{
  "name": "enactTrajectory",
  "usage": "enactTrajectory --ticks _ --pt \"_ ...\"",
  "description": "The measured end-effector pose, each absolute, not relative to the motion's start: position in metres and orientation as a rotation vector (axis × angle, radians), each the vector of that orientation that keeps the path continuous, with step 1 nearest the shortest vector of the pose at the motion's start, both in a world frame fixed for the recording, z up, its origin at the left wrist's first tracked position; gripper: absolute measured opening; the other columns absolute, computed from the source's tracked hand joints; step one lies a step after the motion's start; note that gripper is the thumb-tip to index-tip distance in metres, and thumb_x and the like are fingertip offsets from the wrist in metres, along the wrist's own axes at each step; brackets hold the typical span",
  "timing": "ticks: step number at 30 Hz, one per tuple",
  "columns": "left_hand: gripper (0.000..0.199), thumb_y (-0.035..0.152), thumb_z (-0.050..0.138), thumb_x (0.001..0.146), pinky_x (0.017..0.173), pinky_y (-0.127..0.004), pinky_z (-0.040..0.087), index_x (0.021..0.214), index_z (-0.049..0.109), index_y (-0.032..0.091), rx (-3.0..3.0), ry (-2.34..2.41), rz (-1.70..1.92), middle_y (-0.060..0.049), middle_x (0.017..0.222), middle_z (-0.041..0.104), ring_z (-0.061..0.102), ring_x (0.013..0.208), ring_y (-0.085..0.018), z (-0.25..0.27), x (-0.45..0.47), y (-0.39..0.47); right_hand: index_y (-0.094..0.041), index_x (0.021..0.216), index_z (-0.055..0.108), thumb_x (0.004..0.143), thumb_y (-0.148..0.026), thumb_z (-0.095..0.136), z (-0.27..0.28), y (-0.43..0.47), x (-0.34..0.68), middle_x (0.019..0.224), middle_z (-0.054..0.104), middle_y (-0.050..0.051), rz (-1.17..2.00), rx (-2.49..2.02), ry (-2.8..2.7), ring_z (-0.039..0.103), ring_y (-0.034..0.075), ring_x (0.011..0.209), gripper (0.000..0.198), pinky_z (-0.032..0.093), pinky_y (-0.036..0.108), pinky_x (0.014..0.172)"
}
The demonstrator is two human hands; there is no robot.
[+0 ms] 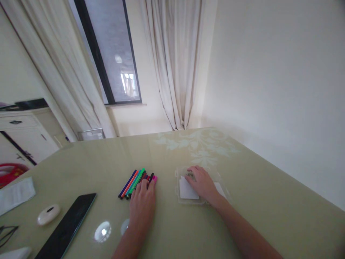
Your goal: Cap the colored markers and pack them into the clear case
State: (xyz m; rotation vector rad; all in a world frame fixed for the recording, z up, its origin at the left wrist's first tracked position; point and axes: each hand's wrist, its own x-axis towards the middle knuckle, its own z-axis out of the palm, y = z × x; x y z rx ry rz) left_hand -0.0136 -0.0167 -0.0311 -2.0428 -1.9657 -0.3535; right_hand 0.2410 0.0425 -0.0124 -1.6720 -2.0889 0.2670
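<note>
My left hand lies over the right side of a bunch of colourful felt-tip markers, its bent fingers pressed on them. The markers lie side by side on the table, in blue, orange, green, black and pink. To the right, my right hand reaches into a clear plastic box, thumb and fingers apart. Small greyish things show between them, too blurred to name. Beneath that hand, white cards or paper lie in the box, partly covered by the palm and wrist.
On the left of the table are a dark phone or tablet, a white oval case, a whitish cloth or paper and a black cable or glasses frame. A clear round object sits near my left forearm. A wall borders the right.
</note>
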Motion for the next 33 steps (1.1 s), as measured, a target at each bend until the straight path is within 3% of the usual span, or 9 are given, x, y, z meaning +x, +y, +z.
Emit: enactTrajectory --ticks 4,9,13,21,25,28,33 --pt "0.036 0.029 0.047 0.104 0.094 -0.042 0.05 0.134 0.067 0.025 -1.977 -1.975 -0.398 -0.012 0.128 0.065 0.061 0.115 -0.029 -0.026 -0.012 -0.019 -0.015 0.118 0.069 0.091 -0.021 0.063 -0.01 0.041 0.241 0.12 0.069 0.013 0.3 -1.638 -2.091 0.059 0.028 0.117 0.028 0.043 0.039 0.104" --pt "0.058 0.043 0.048 0.101 0.117 -0.054 0.033 0.151 0.05 0.013 -1.844 -2.073 -0.327 -0.018 0.16 0.043 0.041 0.144 -0.036 -0.033 -0.015 -0.02 -0.014 0.12 0.068 0.087 -0.016 0.062 -0.011 0.042 0.241 0.122 0.067 0.014 0.288 -1.601 -2.112 0.057 0.029 0.12 0.033 0.042 0.04 0.107" --pt "0.075 0.055 0.039 0.1 0.12 -0.053 0.03 0.154 0.042 0.003 -1.889 -2.198 -0.243 -0.021 0.161 0.04 0.039 0.147 -0.036 -0.045 -0.024 -0.015 -0.015 0.124 0.066 0.082 -0.01 0.058 -0.021 0.048 0.249 0.127 0.064 0.014 0.313 -1.553 -2.158 0.055 0.028 0.123 0.042 0.04 0.041 0.11" --pt "0.073 0.057 0.038 0.099 0.123 -0.052 0.027 0.156 0.041 0.01 -2.104 -2.159 -0.299 -0.016 0.164 0.037 0.034 0.151 -0.033 -0.056 -0.053 -0.003 -0.018 0.122 0.067 0.069 0.004 0.045 -0.041 0.076 0.3 0.13 0.064 0.012 0.286 -1.508 -2.099 0.058 0.026 0.125 0.062 0.041 0.046 0.112" --pt "0.064 0.051 0.046 0.098 0.121 -0.055 0.028 0.15 0.05 0.013 -2.09 -2.071 -0.478 -0.017 0.159 0.043 0.039 0.147 -0.034 -0.051 -0.056 -0.002 -0.022 0.115 0.068 0.064 0.005 0.045 -0.041 0.085 0.328 0.123 0.068 0.011 0.225 -1.57 -2.053 0.062 0.029 0.12 0.062 0.045 0.051 0.108" --pt "0.039 0.042 0.052 0.098 0.118 -0.053 0.032 0.128 0.065 0.021 -2.107 -1.912 -0.638 -0.013 0.152 0.052 0.045 0.14 -0.034 -0.044 -0.049 -0.004 -0.023 0.112 0.068 0.063 0.005 0.047 -0.036 0.085 0.333 0.119 0.069 0.01 0.125 -1.637 -2.016 0.063 0.029 0.117 0.059 0.047 0.047 0.106" --pt "0.015 0.032 0.057 0.098 0.106 -0.052 0.043 0.097 0.069 0.023 -2.167 -1.856 -0.745 -0.01 0.136 0.06 0.053 0.126 -0.032 -0.038 -0.038 -0.008 -0.016 0.112 0.069 0.079 0.001 0.049 -0.017 0.066 0.287 0.117 0.068 0.014 0.002 -1.639 -1.93 0.062 0.029 0.113 0.042 0.047 0.045 0.103"
